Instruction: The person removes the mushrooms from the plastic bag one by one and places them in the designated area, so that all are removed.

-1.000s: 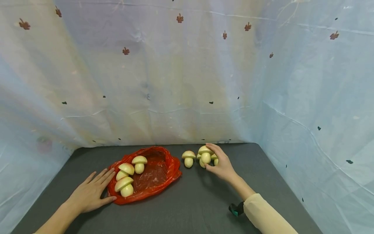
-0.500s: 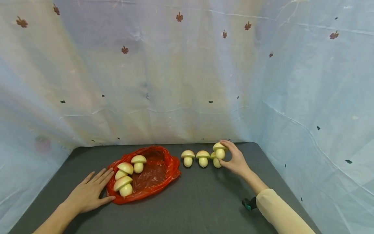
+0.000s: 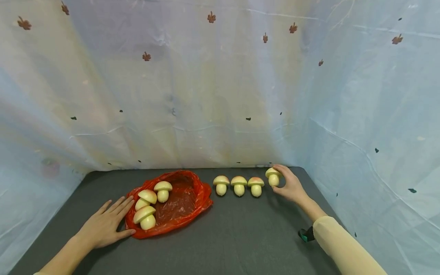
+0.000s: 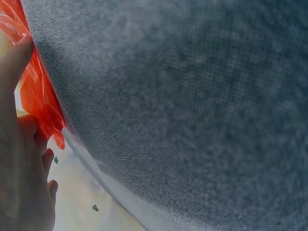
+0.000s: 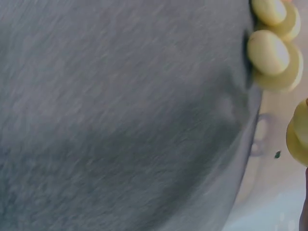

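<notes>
My right hand [image 3: 291,187] pinches a pale yellow toy mushroom [image 3: 273,178] between thumb and fingers, at the right end of a row. To its left, three similar mushrooms stand at the table's back: one nearest [image 3: 256,187], one in the middle [image 3: 238,186], one beside the bag [image 3: 221,186]. In the right wrist view the held mushroom [image 5: 298,137] is cut off by the edge. My left hand [image 3: 105,226] lies with spread, straight fingers against the left rim of a red plastic bag [image 3: 178,220]. Inside the bag are three mushrooms [image 3: 148,222], grouped at its left side.
The dark grey table [image 3: 227,244] reaches back to a pale patterned curtain [image 3: 213,95], which also hangs along the right and left sides. A black strap piece [image 3: 306,234] shows below the right sleeve [image 3: 343,244].
My right hand has moved right along the row with its mushroom, uncovering the standing mushrooms it overlapped before. The left hand and the bag have stayed in place.
</notes>
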Demonstrator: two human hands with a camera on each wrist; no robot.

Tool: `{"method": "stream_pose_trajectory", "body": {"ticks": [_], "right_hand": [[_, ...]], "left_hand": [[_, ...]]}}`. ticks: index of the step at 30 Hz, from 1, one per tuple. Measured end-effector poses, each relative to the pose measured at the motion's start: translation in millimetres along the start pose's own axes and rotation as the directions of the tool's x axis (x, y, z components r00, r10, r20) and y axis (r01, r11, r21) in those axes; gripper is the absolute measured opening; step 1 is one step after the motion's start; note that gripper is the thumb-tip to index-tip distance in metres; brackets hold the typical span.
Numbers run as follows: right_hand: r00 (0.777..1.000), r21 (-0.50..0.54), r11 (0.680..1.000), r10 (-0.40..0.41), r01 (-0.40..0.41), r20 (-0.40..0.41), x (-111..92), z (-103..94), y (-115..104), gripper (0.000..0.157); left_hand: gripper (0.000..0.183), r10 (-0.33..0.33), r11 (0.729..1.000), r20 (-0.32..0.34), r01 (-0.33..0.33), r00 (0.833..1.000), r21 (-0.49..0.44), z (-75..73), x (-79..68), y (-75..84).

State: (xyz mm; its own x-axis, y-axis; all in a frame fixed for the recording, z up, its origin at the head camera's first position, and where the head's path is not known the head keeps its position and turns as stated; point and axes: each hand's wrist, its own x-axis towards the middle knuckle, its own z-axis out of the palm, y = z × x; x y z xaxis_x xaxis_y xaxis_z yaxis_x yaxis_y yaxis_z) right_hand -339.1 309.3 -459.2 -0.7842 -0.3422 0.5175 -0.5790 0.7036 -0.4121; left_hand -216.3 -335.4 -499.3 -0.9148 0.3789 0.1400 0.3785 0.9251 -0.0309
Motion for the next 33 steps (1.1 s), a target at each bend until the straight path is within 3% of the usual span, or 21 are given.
{"method": "stream_pose_trajectory", "body": {"ticks": [8, 14, 33], "right_hand": [[0.991, -0.017, 0.997, 0.077, -0.076, 0.105, -9, 5.7, 16, 0.079], [0.985, -0.017, 0.996, 0.084, -0.083, 0.149, -13, 12.4, 21, 0.078], [0.989, -0.001, 0.998, 0.070, -0.070, 0.131, -21, 22.1, 21, 0.075]], "left_hand": [[0.103, -0.010, 1.000, 0.011, 0.010, 1.000, -0.010, -1.3, -0.1, 0.6], [0.105, -0.013, 1.000, 0.029, 0.014, 1.000, -0.014, -2.4, 1.6, 0.0], [0.104, -0.019, 1.000, 0.040, 0.020, 0.999, -0.023, -3.6, 1.5, 0.9]]}}
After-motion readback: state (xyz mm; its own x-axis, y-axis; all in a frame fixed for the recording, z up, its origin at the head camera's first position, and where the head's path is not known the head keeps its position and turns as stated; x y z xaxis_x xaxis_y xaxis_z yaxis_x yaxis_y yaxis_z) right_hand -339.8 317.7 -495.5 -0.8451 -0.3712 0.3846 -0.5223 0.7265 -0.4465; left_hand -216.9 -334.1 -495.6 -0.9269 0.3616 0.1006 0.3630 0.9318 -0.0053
